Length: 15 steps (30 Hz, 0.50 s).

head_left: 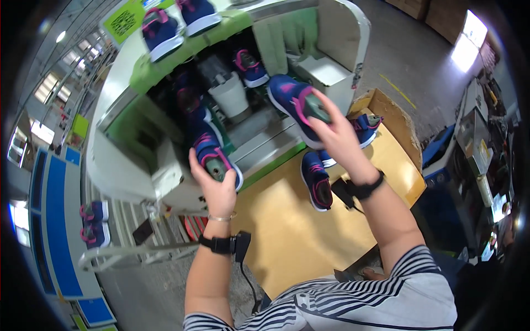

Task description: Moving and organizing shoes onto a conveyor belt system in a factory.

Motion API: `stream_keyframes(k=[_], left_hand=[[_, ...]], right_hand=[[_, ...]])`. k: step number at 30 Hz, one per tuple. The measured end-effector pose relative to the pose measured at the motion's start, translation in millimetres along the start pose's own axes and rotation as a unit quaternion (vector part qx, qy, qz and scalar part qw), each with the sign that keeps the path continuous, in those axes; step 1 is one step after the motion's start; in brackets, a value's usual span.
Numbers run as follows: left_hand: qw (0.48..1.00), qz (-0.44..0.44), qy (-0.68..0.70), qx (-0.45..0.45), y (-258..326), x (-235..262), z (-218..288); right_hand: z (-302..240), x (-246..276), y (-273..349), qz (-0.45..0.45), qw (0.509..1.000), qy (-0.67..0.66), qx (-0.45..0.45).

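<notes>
My left hand grips the heel end of a navy sneaker with pink trim and a white sole, at the left of the machine's opening. A grey-green form fills its collar. In my right hand is a matching sneaker, held by the heel at the opening's right side, also with a form inside. Between the two, a pale block stands in the machine. Deeper in the opening sits another navy sneaker, and a darker one is partly in shadow.
The white and green machine curves around the opening. Two sneakers rest on its top. On the tan table lies a sneaker, beside others near a cardboard box. More sneakers sit on a rack at left.
</notes>
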<state>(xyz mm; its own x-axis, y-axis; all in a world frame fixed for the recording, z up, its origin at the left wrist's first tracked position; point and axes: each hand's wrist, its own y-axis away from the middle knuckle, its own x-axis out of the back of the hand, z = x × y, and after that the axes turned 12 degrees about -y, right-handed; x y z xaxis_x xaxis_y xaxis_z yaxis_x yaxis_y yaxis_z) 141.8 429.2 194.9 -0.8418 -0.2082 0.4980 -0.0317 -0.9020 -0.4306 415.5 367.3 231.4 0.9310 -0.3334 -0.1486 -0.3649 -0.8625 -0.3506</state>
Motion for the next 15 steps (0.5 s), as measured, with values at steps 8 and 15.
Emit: stream_keyframes(k=[8,15], left_hand=[[0.999,0.011,-0.025,0.041,-29.6,1.8,5.1],[0.999,-0.018,-0.032,0.039,-42.1,7.0,-4.1]], right_hand=[[88.0,-21.4,-79.1,0.031,0.982,0.139,0.121],[42.2,77.4,-64.6,-0.173,0.973,0.092,-0.125]])
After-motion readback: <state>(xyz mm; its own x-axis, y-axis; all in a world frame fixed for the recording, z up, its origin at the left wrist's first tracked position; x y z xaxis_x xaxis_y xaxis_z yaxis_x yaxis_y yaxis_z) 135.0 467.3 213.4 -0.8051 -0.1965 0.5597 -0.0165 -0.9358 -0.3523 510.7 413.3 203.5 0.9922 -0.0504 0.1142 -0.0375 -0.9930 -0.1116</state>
